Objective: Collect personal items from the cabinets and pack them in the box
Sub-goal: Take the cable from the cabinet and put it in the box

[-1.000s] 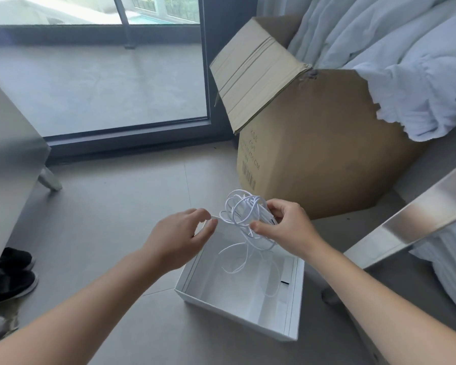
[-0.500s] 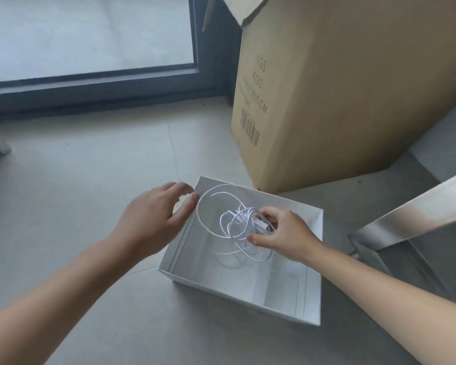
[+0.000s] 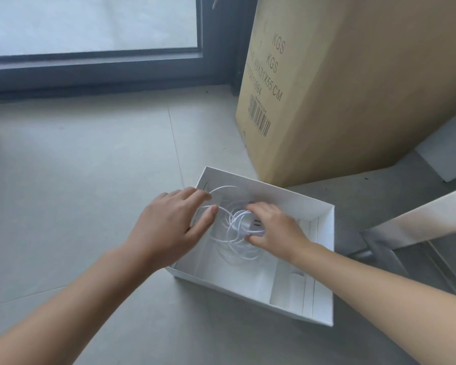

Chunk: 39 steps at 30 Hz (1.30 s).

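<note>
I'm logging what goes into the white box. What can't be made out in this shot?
Head view only:
- Ends of the cable: hidden under the right hand.
- Left hand: whether it pinches the cable or only touches it is unclear.
- Left wall of the box: partly covered by the left hand.
- Top of the carton: cut off by the frame's top edge.

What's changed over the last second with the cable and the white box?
The white cable went down from above the white box into it. The right hand still grips the coil, now low inside the box. The left hand came down too, and its straight fingers now touch a loop at the box's edge. The box and the cardboard carton stayed put on the floor.
</note>
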### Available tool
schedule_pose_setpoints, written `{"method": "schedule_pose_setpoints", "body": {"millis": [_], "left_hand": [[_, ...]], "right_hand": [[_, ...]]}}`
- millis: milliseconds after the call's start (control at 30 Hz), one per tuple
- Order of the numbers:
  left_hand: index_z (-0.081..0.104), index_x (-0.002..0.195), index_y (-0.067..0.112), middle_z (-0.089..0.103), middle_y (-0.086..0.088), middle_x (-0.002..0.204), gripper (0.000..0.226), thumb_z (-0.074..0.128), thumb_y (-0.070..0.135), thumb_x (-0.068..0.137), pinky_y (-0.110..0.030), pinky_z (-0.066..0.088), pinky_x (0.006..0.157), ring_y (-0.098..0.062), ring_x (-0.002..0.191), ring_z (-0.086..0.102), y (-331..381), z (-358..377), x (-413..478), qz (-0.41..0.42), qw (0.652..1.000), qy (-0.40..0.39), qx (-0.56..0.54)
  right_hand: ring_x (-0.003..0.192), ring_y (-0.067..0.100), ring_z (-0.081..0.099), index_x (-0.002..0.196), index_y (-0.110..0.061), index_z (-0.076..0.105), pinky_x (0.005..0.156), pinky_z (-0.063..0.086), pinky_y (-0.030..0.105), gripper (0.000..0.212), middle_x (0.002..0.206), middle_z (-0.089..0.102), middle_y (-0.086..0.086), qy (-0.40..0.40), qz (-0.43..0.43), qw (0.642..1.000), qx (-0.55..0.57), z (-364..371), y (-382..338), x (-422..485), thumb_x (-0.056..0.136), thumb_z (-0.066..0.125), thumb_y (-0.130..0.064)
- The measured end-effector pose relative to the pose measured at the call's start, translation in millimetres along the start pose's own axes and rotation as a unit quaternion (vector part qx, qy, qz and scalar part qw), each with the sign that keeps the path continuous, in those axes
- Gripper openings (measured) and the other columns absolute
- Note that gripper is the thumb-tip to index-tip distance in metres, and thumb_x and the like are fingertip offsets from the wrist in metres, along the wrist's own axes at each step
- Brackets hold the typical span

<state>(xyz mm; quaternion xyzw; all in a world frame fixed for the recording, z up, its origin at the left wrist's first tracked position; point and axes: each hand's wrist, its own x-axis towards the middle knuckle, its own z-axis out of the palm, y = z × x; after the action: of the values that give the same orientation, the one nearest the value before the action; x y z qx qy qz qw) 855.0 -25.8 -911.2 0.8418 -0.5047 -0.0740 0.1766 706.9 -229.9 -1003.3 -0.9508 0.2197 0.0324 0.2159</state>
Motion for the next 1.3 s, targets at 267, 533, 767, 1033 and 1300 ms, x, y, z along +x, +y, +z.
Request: {"method": "schedule_pose_setpoints", "body": {"millis": [267,533,767,1033,1300], "left_hand": [[0.061,0.119,0.024,0.066,0.009,0.116,0.054,0.025,0.057,0.097,-0.032,0.044,0.085,-0.016,0.1,0.061,7,12,-2,0.016,1.0,-0.021,-0.001],[0.061,0.117,0.026,0.066,0.01,0.112,0.052,0.024,0.057,0.097,-0.033,0.043,0.082,-0.016,0.093,0.06,9,16,-7,0.013,1.0,-0.024,0.008],[0.061,0.115,0.026,0.066,0.009,0.109,0.052,0.024,0.057,0.097,-0.032,0.043,0.081,-0.016,0.092,0.06,14,17,-5,0.019,1.0,-0.02,0.008],[0.062,0.117,0.024,0.066,0.01,0.114,0.053,0.025,0.057,0.097,-0.027,0.04,0.081,-0.014,0.096,0.06,14,17,-9,0.017,1.0,-0.02,0.002],[0.058,0.123,0.024,0.065,0.006,0.117,0.05,0.028,0.056,0.098,-0.03,0.042,0.084,-0.018,0.101,0.059,11,23,-16,0.002,0.999,-0.043,-0.006]], "right_hand": [[0.148,0.016,0.031,0.157,-0.027,0.036,0.116,0.036,0.033,0.096,0.161,0.038,-0.009,-0.066,0.002,0.997,-0.034,23,11,6,0.076,0.082,-0.05],[0.136,0.014,0.044,0.148,-0.027,0.05,0.102,0.044,0.03,0.088,0.149,0.051,-0.012,0.027,-0.029,0.998,-0.048,-2,14,-14,0.072,0.082,-0.058],[0.136,0.02,0.052,0.139,-0.016,0.063,0.111,0.044,0.037,0.056,0.147,0.059,0.0,0.071,-0.179,0.981,-0.015,-13,3,-28,0.088,0.077,-0.033],[0.156,0.023,0.021,0.16,-0.019,0.031,0.126,0.006,0.037,0.081,0.17,0.024,0.001,-0.11,-0.225,0.95,-0.187,21,10,-9,0.093,0.069,-0.042],[0.159,0.019,0.009,0.163,-0.021,0.024,0.126,-0.005,0.036,0.082,0.173,0.012,-0.002,-0.121,-0.161,0.964,-0.176,20,14,8,0.097,0.057,-0.056]]}}
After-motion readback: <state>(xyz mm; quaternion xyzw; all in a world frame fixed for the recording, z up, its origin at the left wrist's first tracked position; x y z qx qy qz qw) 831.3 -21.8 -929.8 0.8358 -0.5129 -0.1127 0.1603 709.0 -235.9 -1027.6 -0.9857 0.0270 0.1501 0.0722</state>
